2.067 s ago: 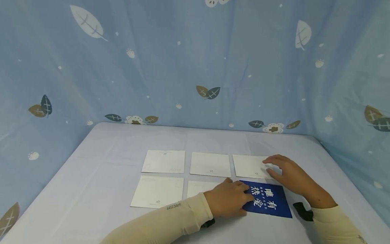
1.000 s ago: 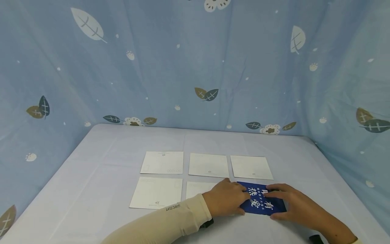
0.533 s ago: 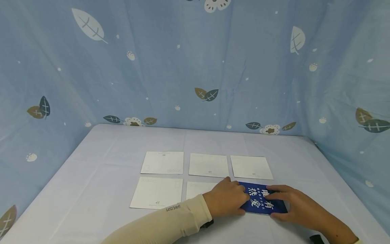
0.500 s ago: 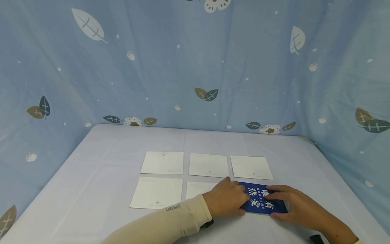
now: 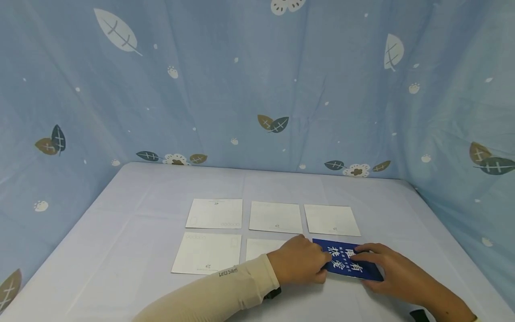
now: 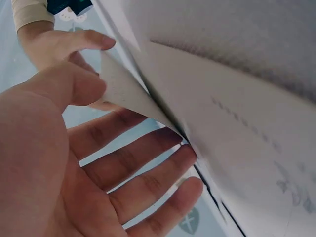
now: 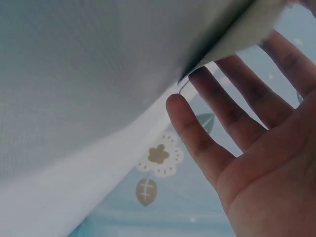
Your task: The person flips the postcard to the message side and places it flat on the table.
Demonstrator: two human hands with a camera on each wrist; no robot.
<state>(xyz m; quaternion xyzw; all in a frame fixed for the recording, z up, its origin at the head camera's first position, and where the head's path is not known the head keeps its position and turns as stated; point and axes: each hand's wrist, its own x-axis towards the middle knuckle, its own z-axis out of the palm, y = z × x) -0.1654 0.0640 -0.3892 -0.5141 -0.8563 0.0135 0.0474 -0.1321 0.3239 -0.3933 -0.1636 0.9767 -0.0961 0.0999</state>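
Note:
A blue postcard (image 5: 339, 264) with white characters lies at the right of the near row in the head view, its near edge slightly raised. My left hand (image 5: 297, 261) pinches its left end, the thumb at the near corner and fingertips over the blue face. In the left wrist view, the card's pale underside (image 6: 121, 89) shows between that thumb and the fingers. My right hand (image 5: 402, 270) holds the right end, thumb at the near edge and fingers across the top. The right wrist view shows this hand's fingers (image 7: 197, 131) along the card's edge.
White-faced cards form a back row: left (image 5: 215, 213), middle (image 5: 276, 217) and right (image 5: 332, 220). In the near row lie another white card (image 5: 207, 253) and one (image 5: 261, 247) partly covered by my left arm. A patterned blue curtain (image 5: 225, 89) surrounds the white table (image 5: 112, 250).
My right hand has come from the back-right white card down to the blue postcard. The left hand stays at its left end. The postcard's near edge has just tipped up.

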